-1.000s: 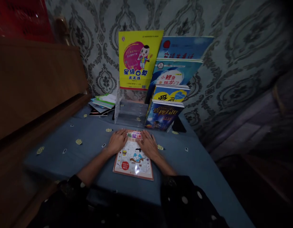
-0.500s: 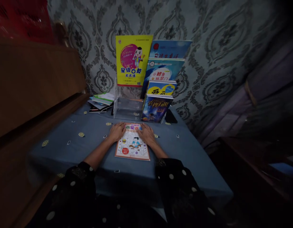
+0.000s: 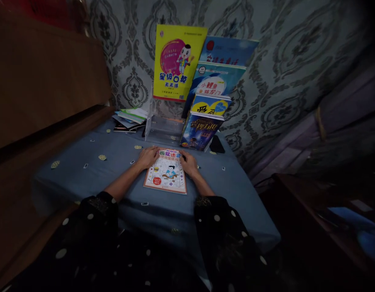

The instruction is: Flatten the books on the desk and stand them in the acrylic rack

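Note:
A thin picture book with a white cover, an orange border and a drawn figure in blue lies face up near the table's front. My left hand is closed on its upper left edge, with the fingertips over the corner. At the upper right edge, my right hand has its fingers bent against the book's side. Both hands hold the book between them, low at the tabletop. The undersides of the fingers are hidden.
Behind the book stands a clear acrylic rack. It bears a yellow workbook and several blue storybooks. A pile of papers and booklets lies left. A dark phone-like object lies right. Blue cloth covers the table.
My right hand has slid off the cover to the book's right edge, showing more of the title. My left hand stays at the upper left corner. The view has shifted.

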A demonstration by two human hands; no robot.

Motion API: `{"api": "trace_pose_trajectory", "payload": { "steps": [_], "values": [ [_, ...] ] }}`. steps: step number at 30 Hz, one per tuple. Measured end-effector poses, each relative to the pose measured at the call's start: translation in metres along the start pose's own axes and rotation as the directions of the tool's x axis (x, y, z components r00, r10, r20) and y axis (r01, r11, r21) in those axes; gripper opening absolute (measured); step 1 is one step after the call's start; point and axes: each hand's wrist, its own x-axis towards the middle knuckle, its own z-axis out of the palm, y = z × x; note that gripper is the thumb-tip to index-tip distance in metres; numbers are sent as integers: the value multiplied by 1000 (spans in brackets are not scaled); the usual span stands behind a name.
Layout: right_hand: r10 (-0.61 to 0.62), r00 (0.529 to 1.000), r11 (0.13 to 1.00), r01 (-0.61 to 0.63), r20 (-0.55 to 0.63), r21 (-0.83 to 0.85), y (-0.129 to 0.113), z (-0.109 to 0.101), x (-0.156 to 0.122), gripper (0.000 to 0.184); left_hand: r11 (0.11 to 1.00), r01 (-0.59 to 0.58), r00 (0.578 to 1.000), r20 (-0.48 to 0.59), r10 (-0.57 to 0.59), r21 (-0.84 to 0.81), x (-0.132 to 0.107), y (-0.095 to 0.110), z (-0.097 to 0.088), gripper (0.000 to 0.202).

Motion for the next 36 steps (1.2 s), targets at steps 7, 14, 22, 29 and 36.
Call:
{"api": "trace_pose_trajectory", "payload": {
  "steps": [7,14,22,29,36],
  "values": [
    [17,1000,999,-16,-23,51,-1,1,-1,47,1000,-26,1000,0,26,-14,0,-4,-2,41],
    [5,1000,999,-4,-15,52,-3,2,-1,44,999,-18,1000,-1,18,-39,0,-9,-1,41],
    [-38,999,996,40,-25,76,5,11,1,42,998,-18,1000,-26,17,-57,-1,-11,3,42],
    [-57,998,992,61,-42,107,10,16,2,38,998,-1,999,-47,-1,-56,1,-14,8,40],
    [-61,997,992,66,-45,104,7,16,2,36,999,5,998,-62,-8,-41,1,-13,7,40]
  ]
}}
